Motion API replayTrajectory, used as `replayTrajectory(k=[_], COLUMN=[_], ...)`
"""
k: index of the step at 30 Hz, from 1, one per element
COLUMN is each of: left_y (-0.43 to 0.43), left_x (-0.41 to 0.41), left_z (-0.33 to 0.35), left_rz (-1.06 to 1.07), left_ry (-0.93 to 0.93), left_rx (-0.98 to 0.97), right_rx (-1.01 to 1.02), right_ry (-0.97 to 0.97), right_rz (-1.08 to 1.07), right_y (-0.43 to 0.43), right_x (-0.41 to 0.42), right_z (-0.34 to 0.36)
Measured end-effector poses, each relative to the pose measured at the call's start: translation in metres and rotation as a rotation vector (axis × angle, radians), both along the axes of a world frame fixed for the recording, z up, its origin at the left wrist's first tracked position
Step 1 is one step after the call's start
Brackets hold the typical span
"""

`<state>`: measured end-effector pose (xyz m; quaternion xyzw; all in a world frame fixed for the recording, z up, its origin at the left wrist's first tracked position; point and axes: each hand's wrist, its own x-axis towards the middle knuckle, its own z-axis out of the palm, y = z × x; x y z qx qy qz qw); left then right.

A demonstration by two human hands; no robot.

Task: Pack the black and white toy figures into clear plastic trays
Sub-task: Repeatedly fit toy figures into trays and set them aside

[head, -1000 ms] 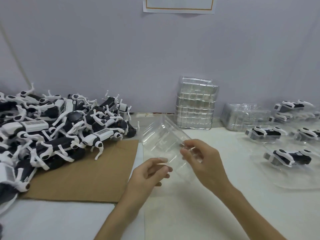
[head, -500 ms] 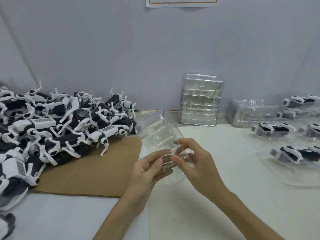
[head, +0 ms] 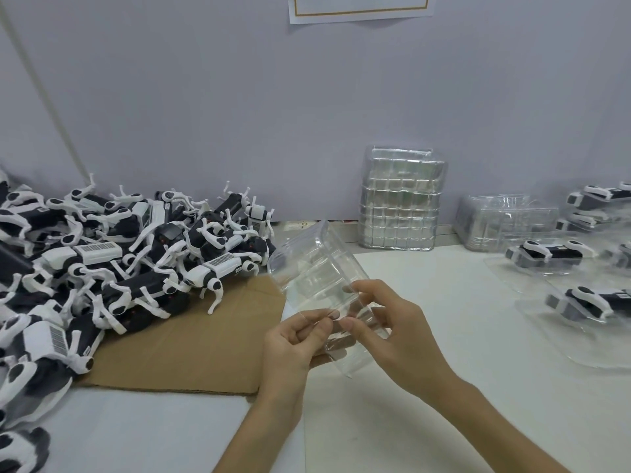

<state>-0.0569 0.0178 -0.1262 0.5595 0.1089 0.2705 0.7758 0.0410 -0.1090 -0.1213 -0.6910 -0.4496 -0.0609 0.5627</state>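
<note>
While both hands hold it above the table (head: 426, 421), the tray (head: 312, 264) sits tilted, its far end raised toward the heap at the left, and it is empty. The left hand (head: 293, 339) pinches the tray's near edge between thumb and forefinger. The right hand (head: 403, 336) pinches the same edge just beside it, its other fingers curled behind the plastic. The figures (head: 119, 254) lie in a tangled heap at the left, partly on the cardboard (head: 191, 353), some showing barcode labels. Against the wall (head: 205, 114) stands a tall stack (head: 401, 203) of nested empty trays, with a low stack (head: 505, 220) to its right. Further right on the table, a packed tray (head: 546, 256) holds one figure, and a nearer packed tray (head: 587, 302) holds one too. More trays at the far right edge hold figures, though how many I cannot tell. A paper (head: 358, 8) is stuck on the wall above.
</note>
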Motion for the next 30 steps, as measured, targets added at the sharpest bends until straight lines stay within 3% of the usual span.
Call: replayTrajectory(k=[10,20,25,30], left_y=[-0.001,-0.005,-0.007,-0.007], left_x=[-0.002,0.000,0.003,0.002], left_z=[0.005,0.006,0.000,-0.001], left_rz=[0.048,-0.344,-0.161,-0.048], left_ry=[0.052,-0.089,-0.076,-0.079], left_rx=[-0.027,-0.131,-0.115,-0.067], right_rx=[0.007,-0.004,-0.116,-0.105], right_ry=[0.040,0.185,0.149,0.120], right_rz=[0.015,0.075,0.148,0.165], right_y=[0.000,-0.006,-0.006,-0.004], right_x=[-0.003,0.000,-0.002,-0.008], right_z=[0.002,0.011,0.011,0.012])
